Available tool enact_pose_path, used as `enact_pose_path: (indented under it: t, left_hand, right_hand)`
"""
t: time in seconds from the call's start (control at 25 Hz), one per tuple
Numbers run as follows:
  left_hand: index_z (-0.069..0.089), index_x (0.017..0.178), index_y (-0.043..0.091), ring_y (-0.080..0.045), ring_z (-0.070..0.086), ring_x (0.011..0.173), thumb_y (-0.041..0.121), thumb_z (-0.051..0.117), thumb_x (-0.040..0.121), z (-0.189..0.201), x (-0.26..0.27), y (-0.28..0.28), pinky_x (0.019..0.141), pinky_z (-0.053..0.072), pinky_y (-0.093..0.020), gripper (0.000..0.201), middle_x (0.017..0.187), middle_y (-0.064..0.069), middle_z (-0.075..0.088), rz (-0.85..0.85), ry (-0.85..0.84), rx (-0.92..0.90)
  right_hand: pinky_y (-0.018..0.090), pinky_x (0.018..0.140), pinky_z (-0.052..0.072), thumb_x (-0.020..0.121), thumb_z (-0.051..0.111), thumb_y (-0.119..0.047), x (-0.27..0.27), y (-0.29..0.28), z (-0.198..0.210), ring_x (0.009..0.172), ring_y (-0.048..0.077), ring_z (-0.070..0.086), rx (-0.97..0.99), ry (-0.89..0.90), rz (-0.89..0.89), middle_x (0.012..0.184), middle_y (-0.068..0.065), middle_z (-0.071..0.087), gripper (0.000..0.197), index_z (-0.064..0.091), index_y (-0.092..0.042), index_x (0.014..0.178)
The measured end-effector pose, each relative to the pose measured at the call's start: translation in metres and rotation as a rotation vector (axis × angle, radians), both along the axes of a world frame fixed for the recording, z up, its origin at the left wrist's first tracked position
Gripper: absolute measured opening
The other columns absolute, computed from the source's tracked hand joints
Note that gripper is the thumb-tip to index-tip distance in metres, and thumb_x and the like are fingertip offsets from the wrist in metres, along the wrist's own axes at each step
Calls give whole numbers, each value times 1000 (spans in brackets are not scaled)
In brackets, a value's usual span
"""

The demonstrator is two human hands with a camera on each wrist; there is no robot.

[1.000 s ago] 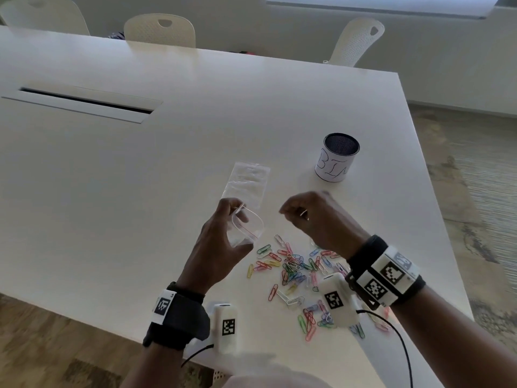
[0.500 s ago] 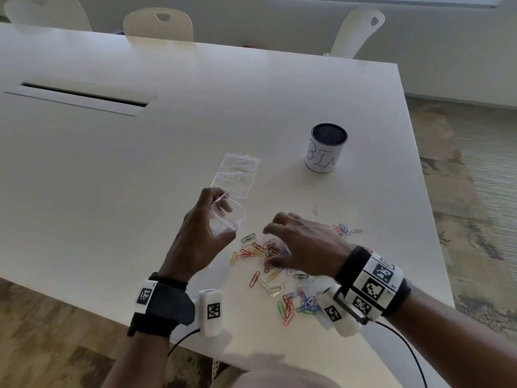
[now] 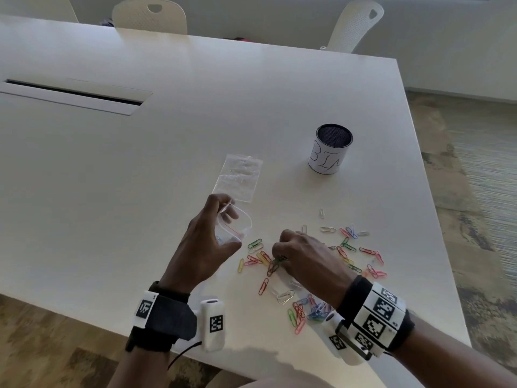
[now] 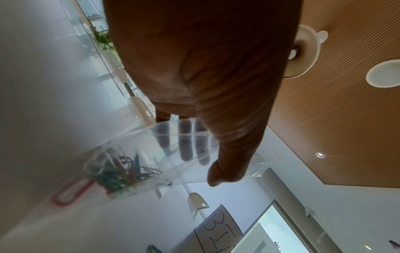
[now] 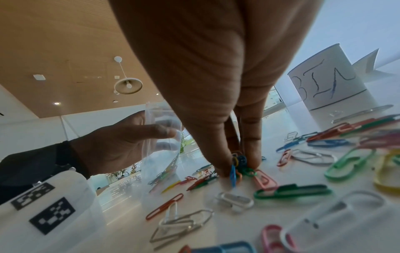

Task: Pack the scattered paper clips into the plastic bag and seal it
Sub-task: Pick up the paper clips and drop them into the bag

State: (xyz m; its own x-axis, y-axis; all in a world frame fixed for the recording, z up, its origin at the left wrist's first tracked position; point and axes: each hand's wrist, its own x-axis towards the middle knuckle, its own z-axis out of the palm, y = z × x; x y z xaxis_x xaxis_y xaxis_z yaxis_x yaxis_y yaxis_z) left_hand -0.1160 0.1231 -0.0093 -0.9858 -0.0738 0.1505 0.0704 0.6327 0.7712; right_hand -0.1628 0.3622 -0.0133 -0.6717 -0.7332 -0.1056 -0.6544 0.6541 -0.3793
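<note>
Clear plastic zip bag point(image 3: 233, 226), mouth held agape in the left hand's point(image 3: 204, 247) grip, stands just left of the right hand point(image 3: 305, 256), whose fingertips pinch a cluster of coloured paper clips point(image 5: 239, 164) off the white table point(image 3: 167, 163)

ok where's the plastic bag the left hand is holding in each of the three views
Head: plastic bag left of centre, mouth held open by the left hand.
Left wrist: low centre, clips inside.
Right wrist: left of centre, upright.
Shared landmark: BIN cup.
</note>
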Motion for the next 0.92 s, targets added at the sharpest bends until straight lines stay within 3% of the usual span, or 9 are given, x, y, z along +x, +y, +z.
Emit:
enact_pose_path:
  t: [0.16,0.28,0.36,0.48,0.6,0.64,0.8,0.92]
  left_hand:
    - [44,129,29,-6,61,107,14,85,81,-1,1,0,80,58,-29,66,112,16,61,-30,-29,40]
    - [44,127,32,-7,62,106,18,83,81,-2,2,-2,80,59,-35,62,110,18,61,-54,-38,67]
    - [45,126,33,-9,63,103,24,82,80,-2,3,-3,77,58,-31,59,110,19,61,-68,-39,87]
    - [45,124,34,-9,63,97,22,82,81,-4,2,-6,72,53,-21,58,109,19,61,-94,-23,101]
    - [45,123,33,-8,63,97,16,83,81,-7,2,-9,72,50,-16,59,109,19,60,-109,-15,116]
    - [45,123,33,-9,63,96,16,83,81,-8,3,-9,71,51,-16,59,109,19,60,-116,-13,126]
    - [44,123,34,-10,66,97,22,85,80,-8,4,-10,73,59,-24,60,111,20,59,-135,-4,132]
    - [44,123,34,-9,67,95,16,87,79,-7,4,-11,70,57,-18,63,108,20,61,-127,-10,138]
  right_hand:
    - [15,82,59,104,61,-17,-2,-5,0,89,11,72,-24,-12,-77,116,3,70,20,72,-15,120]
    - [3,67,50,101,64,-14,-6,-4,1,85,9,72,-68,-54,-170,110,4,74,16,75,-12,114]
    - [1,66,49,97,71,-14,-9,0,4,82,6,70,-114,-88,-253,106,2,76,14,77,-13,110]
    - [9,73,55,90,80,-14,-13,4,13,78,2,72,-257,-228,-415,95,-5,79,14,80,-18,103]
    - [28,80,65,85,82,-8,-10,1,32,77,16,79,-586,-457,-559,85,5,81,13,80,-13,97]
    - [30,79,65,85,82,-6,-7,-3,41,78,22,79,-697,-511,-574,85,8,81,13,79,-11,97]
    - [27,77,64,84,81,-1,-1,-33,73,80,29,79,-981,-515,-535,87,12,82,15,79,-5,98]
    - [24,73,63,85,83,-2,-1,-60,74,73,19,78,-931,-371,-447,81,3,81,11,80,-8,94]
